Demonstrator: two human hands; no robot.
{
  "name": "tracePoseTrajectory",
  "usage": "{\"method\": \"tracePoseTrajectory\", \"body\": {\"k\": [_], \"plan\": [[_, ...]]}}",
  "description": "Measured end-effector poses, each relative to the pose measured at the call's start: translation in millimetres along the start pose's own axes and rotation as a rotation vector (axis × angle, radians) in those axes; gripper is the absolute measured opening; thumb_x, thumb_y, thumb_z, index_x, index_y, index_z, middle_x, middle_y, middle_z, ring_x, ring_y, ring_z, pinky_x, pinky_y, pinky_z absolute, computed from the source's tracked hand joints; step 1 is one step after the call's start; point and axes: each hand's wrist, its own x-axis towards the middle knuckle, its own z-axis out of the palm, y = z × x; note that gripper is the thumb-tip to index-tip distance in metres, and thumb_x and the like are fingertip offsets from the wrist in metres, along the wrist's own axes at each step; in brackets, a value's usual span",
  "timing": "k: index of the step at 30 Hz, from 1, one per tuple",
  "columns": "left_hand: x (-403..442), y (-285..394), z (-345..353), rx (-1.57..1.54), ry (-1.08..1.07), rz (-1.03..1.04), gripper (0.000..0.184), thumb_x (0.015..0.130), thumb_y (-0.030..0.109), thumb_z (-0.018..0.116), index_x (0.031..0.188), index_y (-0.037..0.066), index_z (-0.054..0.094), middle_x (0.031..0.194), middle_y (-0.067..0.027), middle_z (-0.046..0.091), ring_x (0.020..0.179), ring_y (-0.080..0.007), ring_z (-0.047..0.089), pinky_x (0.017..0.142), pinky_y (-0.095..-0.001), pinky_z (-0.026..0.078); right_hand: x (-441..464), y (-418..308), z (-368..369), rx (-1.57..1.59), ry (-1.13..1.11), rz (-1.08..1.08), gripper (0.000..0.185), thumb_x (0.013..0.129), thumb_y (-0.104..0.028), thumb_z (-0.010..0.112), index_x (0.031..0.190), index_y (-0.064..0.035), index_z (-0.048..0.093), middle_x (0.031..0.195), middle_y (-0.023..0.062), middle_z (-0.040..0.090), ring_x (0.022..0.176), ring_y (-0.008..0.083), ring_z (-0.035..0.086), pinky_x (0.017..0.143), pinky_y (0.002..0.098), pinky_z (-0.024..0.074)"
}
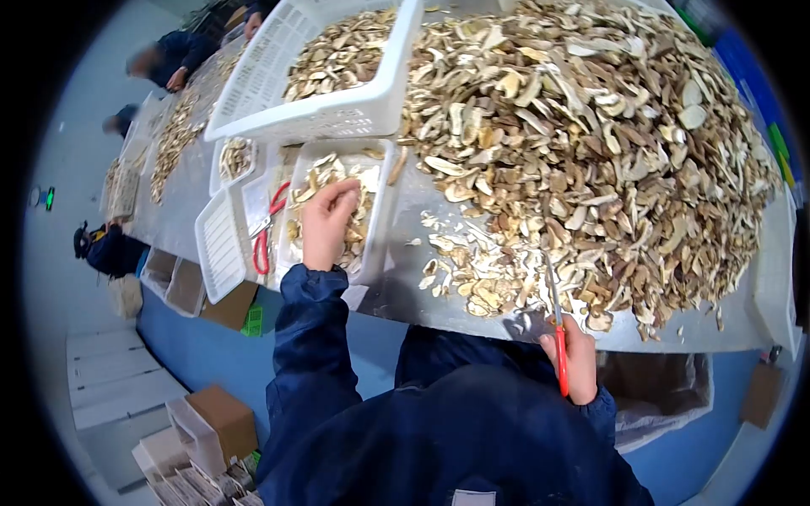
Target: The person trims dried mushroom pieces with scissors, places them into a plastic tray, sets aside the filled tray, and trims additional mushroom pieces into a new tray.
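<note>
My left hand (pixel 327 223) is over a small white tray (pixel 375 223) of sliced, dried-looking pieces, its fingers curled together; whether a piece is between them is hidden. In my right hand (pixel 579 358) is a red-handled tool (pixel 561 354), its narrow metal blade pointing away from me at the near edge of a large heap of brown and cream slices (pixel 591 160). Small pale fragments (pixel 481 270) lie on the metal table (pixel 405 282) between the tray and the heap. Left of the tray lie red-handled scissors (pixel 262 240).
A large white basket (pixel 337 110) of slices stands beyond the small tray. At the left are a slatted white tray (pixel 221 244) and a small container (pixel 234 160). Several people are along the table's far left. Below the table edge, at right, is a lined bin (pixel 662 396).
</note>
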Motion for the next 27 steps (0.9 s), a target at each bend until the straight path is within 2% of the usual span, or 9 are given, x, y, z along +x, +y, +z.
{"method": "tracePoseTrajectory", "body": {"k": [3,8,9,13,16,19,22,23,27], "plan": [[6,-10,27,0.135,-0.113,-0.001,0.021,0.089,0.009,0.059,0.106,-0.001,0.067,0.083,-0.0004,0.065,0.073,-0.0046,0.054,0.065,-0.0194,0.044,1,-6,0,-0.012,-0.009,0.013,0.036,0.084,-0.03,0.07,0.098,0.0001,0.056,0.057,0.0165,0.054,0.054,0.0365,0.058,0.051,0.0385,0.043],[4,-4,90,0.258,-0.232,0.281,0.024,0.084,0.006,0.061,0.105,-0.002,0.066,0.092,-0.0167,0.068,0.079,-0.0198,0.065,0.073,-0.0287,0.05,-1,-5,4,-0.036,-0.011,0.008,0.039,0.084,-0.032,0.071,0.096,0.0009,0.054,0.057,0.0167,0.054,0.054,0.0371,0.058,0.051,0.0392,0.0434],[4,-7,102,0.297,-0.281,0.255,0.025,0.082,0.009,0.064,0.105,-0.001,0.065,0.099,-0.016,0.065,0.087,-0.0261,0.064,0.076,-0.0331,0.05,-1,-4,6,-0.043,-0.009,0.0,0.039,0.084,-0.032,0.071,0.096,0.001,0.053,0.056,0.0166,0.054,0.054,0.0371,0.058,0.051,0.0393,0.0433],[-2,3,134,0.608,-0.21,0.318,0.027,0.079,0.011,0.068,0.104,0.003,0.061,0.102,-0.0141,0.058,0.101,-0.0325,0.056,0.082,-0.0406,0.047,-4,-9,1,-0.046,-0.027,0.014,0.041,0.084,-0.033,0.071,0.096,0.0012,0.052,0.057,0.0169,0.054,0.055,0.0375,0.058,0.05,0.0394,0.043],[6,-8,128,0.616,-0.224,0.392,0.027,0.079,0.013,0.068,0.104,0.004,0.062,0.101,-0.0118,0.059,0.097,-0.0337,0.057,0.083,-0.0409,0.047,-5,-8,-1,-0.021,-0.011,0.016,0.041,0.084,-0.033,0.071,0.095,0.0014,0.052,0.057,0.0172,0.054,0.055,0.0381,0.058,0.05,0.0395,0.0429],[1,-16,108,0.498,-0.2,0.453,0.023,0.082,0.01,0.065,0.104,0.003,0.062,0.095,-0.0108,0.062,0.09,-0.0267,0.06,0.078,-0.0363,0.048,-5,-2,0,-0.011,-0.002,0.025,0.041,0.084,-0.032,0.071,0.096,0.0015,0.052,0.058,0.0176,0.055,0.056,0.0386,0.058,0.051,0.0396,0.0432],[-14,-6,96,-0.017,-0.282,-0.042,0.022,0.086,0.007,0.058,0.108,0.002,0.06,0.088,-0.0069,0.063,0.083,-0.0166,0.06,0.071,-0.0294,0.047,-3,1,2,-0.032,-0.009,0.016,0.041,0.084,-0.032,0.071,0.098,0.0015,0.052,0.059,0.0179,0.055,0.057,0.0386,0.059,0.052,0.0397,0.044],[-16,-18,96,-0.259,-0.333,-0.092,0.033,0.089,0.002,0.051,0.122,0.002,0.052,0.088,-0.0028,0.061,0.078,-0.0095,0.058,0.066,-0.024,0.048,-2,-1,2,-0.029,-0.025,0.021,0.042,0.084,-0.033,0.071,0.099,0.0015,0.053,0.06,0.018,0.056,0.058,0.0386,0.059,0.052,0.0397,0.0443],[-34,10,97,-0.818,-0.501,-0.408,0.049,0.088,0.005,0.051,0.136,0.006,0.039,0.099,-0.0054,0.056,0.077,-0.0126,0.055,0.067,-0.0219,0.05,0,-7,1,-0.023,-0.034,-0.01,0.044,0.083,-0.033,0.071,0.104,0.0016,0.053,0.062,0.018,0.057,0.06,0.0381,0.06,0.054,0.04,0.0451]]}}
